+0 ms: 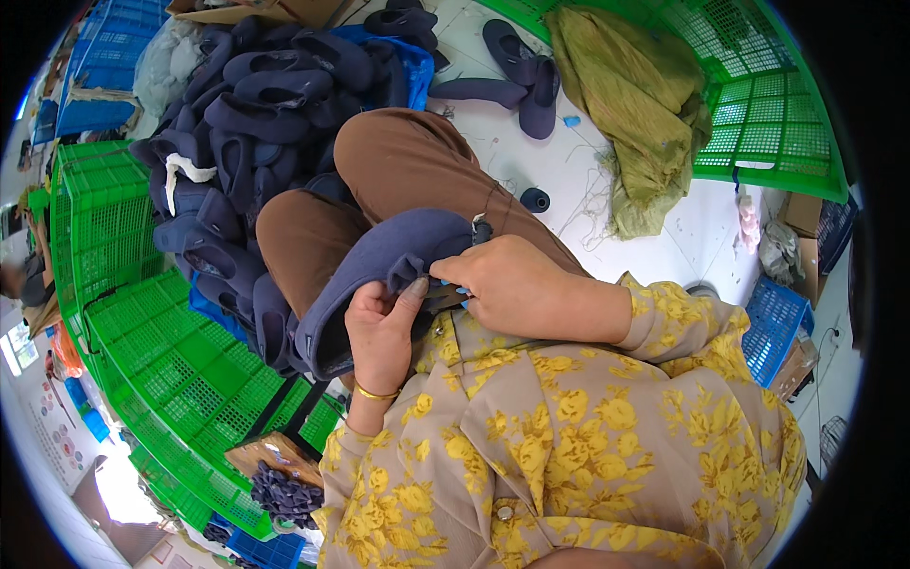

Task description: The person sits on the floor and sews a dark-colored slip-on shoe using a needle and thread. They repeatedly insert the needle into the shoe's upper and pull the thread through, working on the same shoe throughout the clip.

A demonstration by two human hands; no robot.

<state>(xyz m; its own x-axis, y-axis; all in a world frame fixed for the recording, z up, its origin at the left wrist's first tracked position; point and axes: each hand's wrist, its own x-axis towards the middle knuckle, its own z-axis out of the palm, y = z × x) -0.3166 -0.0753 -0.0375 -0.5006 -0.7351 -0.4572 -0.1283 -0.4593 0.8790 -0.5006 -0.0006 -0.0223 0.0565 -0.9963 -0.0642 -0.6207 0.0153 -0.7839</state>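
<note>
A dark blue fabric shoe upper (pixel 374 270) lies across my lap, over my brown trousers. My left hand (pixel 382 327), with a gold bangle at the wrist, pinches its edge from below. My right hand (pixel 517 284) closes over the same edge from the right, and a small blue-handled tool shows under its fingers. Both hands meet at the rim of the piece.
A big heap of dark blue shoe uppers (pixel 256 104) fills a blue bag ahead-left. Green plastic crates (pixel 142 332) stand at my left, another green crate (pixel 768 104) with an olive cloth (pixel 635 104) at the right. Loose uppers (pixel 526 71) and a thread spool (pixel 535 199) lie on the white floor.
</note>
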